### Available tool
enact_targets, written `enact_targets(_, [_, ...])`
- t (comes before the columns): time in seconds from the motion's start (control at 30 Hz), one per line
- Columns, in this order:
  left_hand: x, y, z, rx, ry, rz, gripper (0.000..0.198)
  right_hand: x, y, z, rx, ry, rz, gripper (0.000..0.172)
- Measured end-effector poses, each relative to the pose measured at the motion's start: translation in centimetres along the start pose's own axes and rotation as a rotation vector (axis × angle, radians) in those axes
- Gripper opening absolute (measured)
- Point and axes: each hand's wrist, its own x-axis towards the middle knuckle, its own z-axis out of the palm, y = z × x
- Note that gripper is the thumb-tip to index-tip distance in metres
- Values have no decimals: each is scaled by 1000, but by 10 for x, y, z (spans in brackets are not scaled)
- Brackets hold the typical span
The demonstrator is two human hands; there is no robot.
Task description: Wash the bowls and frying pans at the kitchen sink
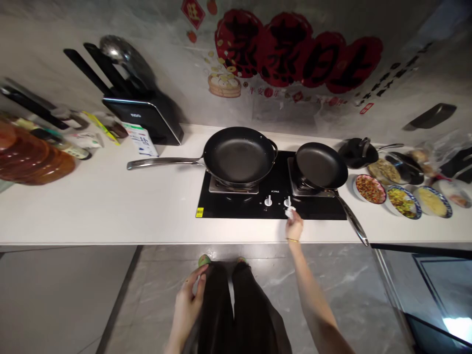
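My right hand [295, 227] is closed on a small white tissue [290, 212], which touches the black stove [239, 206] just below its right knob [287, 202]. Low in the view, my left hand [191, 301] hangs in front of my legs with its fingers apart and nothing in it. A large black pan [239, 155] sits on the left burner, its handle pointing left. On the right burner rests a smaller black pan [321, 165], its handle reaching over the counter's front edge.
Bowls of chopped food [370, 189] and a dark lidded pot [357, 153] stand at the right. A knife block [145, 118], bottles and a large orange-brown jug [33, 155] occupy the left of the white counter [92, 211].
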Motion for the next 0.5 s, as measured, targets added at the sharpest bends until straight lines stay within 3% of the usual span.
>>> enact_targets(0.17, [-8, -2, 3, -55, 18, -22, 42, -44, -81, 74, 135, -159, -110, 56])
enact_targets(0.3, [-14, 2, 4, -63, 17, -48, 43, -65, -163, 116, 219, -408, -256, 56])
enact_targets(0.4, [-17, 0, -1, -37, 45, -45, 42, -74, -180, 103, 311, -533, -415, 55])
enact_targets(0.43, [-17, -3, -3, -26, 71, -57, 42, -77, -170, 88, 328, -500, -433, 55])
enact_targets(0.5, [-16, -12, -9, -8, 136, -109, 42, -81, -129, 53, 290, -292, -374, 54])
